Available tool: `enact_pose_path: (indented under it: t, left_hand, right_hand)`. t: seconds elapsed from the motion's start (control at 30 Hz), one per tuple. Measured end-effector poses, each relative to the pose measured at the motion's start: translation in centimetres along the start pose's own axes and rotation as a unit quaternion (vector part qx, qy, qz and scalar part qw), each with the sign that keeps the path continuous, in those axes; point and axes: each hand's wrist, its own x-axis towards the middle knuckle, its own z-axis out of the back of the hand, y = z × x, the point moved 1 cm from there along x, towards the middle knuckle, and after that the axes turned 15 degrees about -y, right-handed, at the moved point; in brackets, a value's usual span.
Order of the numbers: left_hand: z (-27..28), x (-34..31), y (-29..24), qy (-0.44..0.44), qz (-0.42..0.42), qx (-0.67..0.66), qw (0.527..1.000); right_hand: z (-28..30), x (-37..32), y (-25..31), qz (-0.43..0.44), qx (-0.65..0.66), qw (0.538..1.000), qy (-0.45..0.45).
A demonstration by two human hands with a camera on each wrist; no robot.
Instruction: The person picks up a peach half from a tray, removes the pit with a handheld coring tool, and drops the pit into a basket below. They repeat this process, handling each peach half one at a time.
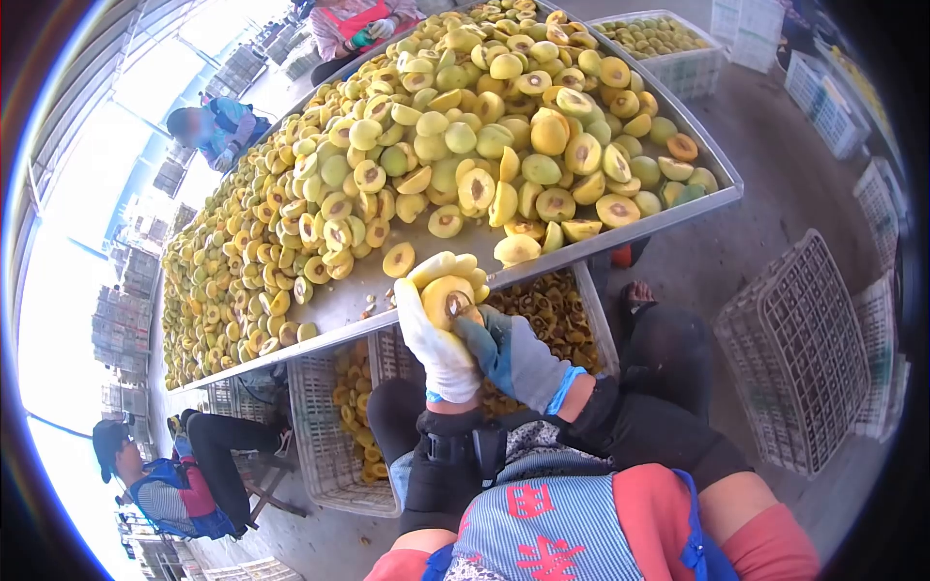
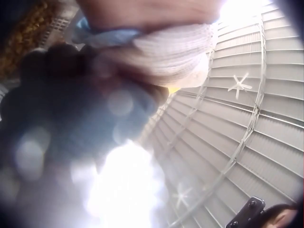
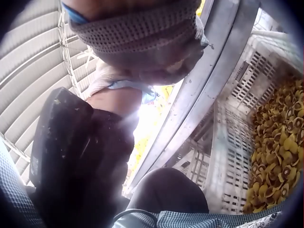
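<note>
In the head view a gloved left hand, white with yellowed fingertips, grips a halved yellow fruit with its cut face up and dark pit area showing. The right hand, in a grey-blue glove, has its fingers curled at that cut face; whether it holds a small tool is hidden. Both hands are just off the near edge of a metal table heaped with halved fruit. The left wrist view shows the white glove cuff; in the right wrist view the right glove shows from below.
Under the table edge stand crates of fruit pieces. An empty crate stands tilted at the right. Another crate holds fruit at the back. Several people are around the table, one seated at lower left.
</note>
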Motion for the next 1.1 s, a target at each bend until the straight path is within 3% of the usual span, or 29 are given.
enact_pose_path:
  t: [0.1, 0.2, 0.3, 0.4, 0.53, 0.63, 0.73, 0.83, 0.87, 0.93, 1.03, 1.1]
  left_hand:
    - [0.2, 0.0, 0.2, 0.014, -0.083, 0.069, 0.994]
    - [0.6, 0.4, 0.3, 0.006, 0.044, -0.01, 0.999]
    - [1.1, 0.8, 0.3, 0.048, 0.023, 0.084, 0.995]
    - [0.7, 0.7, -0.6, 0.028, 0.079, 0.013, 0.996]
    - [1.2, 1.2, -1.5, 0.108, 0.057, 0.051, 0.991]
    - [2.1, 2.5, -1.0, 0.196, 0.011, 0.091, 0.976]
    - [2.3, 3.2, -0.3, 0.243, -0.002, 0.141, 0.96]
    - [2.3, 3.0, 0.5, 0.237, 0.087, 0.046, 0.966]
    - [2.3, 3.1, 0.7, 0.236, 0.121, 0.004, 0.964]
    - [2.1, 3.4, -0.1, 0.26, 0.136, 0.078, 0.953]
    - [1.8, 4.3, -1.6, 0.325, 0.127, 0.204, 0.915]
    - [2.0, 3.8, -1.4, 0.297, 0.116, 0.196, 0.927]
  right_hand:
    - [0.0, 0.0, -0.1, -0.014, -0.003, 1.0, 0.004]
    - [-0.6, -0.3, -1.1, -0.032, 0.042, 0.999, -0.001]
    - [-0.5, -0.5, -1.7, -0.038, 0.039, 0.998, 0.01]
    - [-0.5, -0.8, -1.2, -0.035, 0.037, 0.999, 0.02]
    - [-0.3, -0.8, -0.5, -0.004, 0.03, 0.999, 0.03]
    - [0.7, -0.5, 1.1, -0.128, 0.029, 0.986, 0.101]
    - [1.7, -0.4, 3.3, -0.218, -0.063, 0.965, 0.134]
    - [2.8, -0.5, 4.1, -0.377, 0.073, 0.894, 0.231]
    - [2.9, -0.5, 3.9, -0.383, 0.096, 0.884, 0.249]
    - [2.9, -0.5, 3.1, -0.395, 0.139, 0.862, 0.286]
    - [2.8, -0.6, 4.4, -0.35, -0.062, 0.917, 0.181]
    - [2.7, -0.8, 3.6, -0.367, -0.032, 0.911, 0.188]
